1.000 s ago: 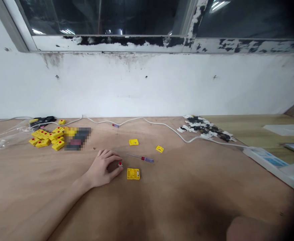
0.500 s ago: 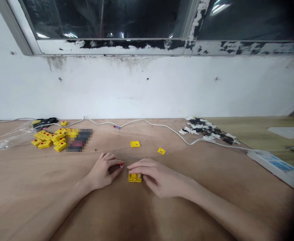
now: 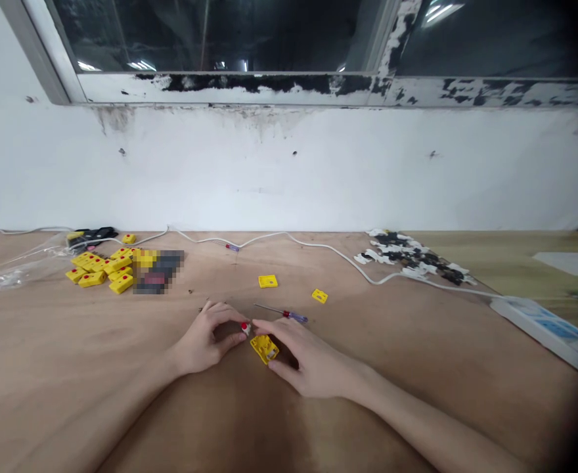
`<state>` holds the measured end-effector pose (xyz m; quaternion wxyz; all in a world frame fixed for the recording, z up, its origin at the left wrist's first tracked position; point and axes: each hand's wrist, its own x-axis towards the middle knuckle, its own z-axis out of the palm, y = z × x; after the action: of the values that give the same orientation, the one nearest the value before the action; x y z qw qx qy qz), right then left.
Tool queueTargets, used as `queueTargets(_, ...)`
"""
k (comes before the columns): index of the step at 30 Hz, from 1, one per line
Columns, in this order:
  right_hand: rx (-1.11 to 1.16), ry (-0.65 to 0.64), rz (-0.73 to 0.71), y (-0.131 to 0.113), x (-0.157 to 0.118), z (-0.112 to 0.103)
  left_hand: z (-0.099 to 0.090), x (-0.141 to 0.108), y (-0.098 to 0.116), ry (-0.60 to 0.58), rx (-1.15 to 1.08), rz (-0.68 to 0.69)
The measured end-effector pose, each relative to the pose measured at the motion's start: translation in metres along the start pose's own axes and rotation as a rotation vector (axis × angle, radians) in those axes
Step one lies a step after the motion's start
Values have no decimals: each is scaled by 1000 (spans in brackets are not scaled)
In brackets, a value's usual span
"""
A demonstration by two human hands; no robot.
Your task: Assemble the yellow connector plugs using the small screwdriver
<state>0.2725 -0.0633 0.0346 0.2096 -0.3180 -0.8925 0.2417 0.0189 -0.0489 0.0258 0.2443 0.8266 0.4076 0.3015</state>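
Left hand (image 3: 203,343) holds small white red-capped plastic part (image 3: 245,328), just beside flat yellow plastic block (image 3: 264,349), which right hand (image 3: 313,368) grasps, tilted; slim purple-handled screwdriver (image 3: 289,314) lies just beyond block.

No writing can be read on the yellow plastic block (image 3: 264,349) or anywhere else. The blue print on the long white box (image 3: 540,326) is too small to make out, and a pixelated patch (image 3: 158,271) hides part of the tabletop.

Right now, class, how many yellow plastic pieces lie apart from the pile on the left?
3. One yellow plastic piece touches the right hand; a second and third lie farther off on the plywood bench. Another could be hidden under that hand.
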Motion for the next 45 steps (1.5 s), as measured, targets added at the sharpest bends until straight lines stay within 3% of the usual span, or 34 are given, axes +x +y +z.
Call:
queueTargets(4,75,-19,81,5,-2,0,4,-2,8,4,26,27)
queueTargets(8,154,-24,24,8,-6,-2,9,-3,13,29,92,72)
queueTargets(19,210,287,42,10,11,15,30,-1,28,122,143,167)
queueTargets(26,195,320,100,25,4,-9,42,-4,35,125,359,-52)
queueTargets(31,84,224,22,31,-4,-21,34,-2,30,-7,315,9)
queueTargets(37,110,112,21,32,-7,-20,42,3,37,89,356,-37)
queueTargets(40,108,106,29,33,-7,-22,44,4,35,45,312,23)
queueTargets(45,32,78,-14,34,-6,-24,29,0,26,-32,96,90)
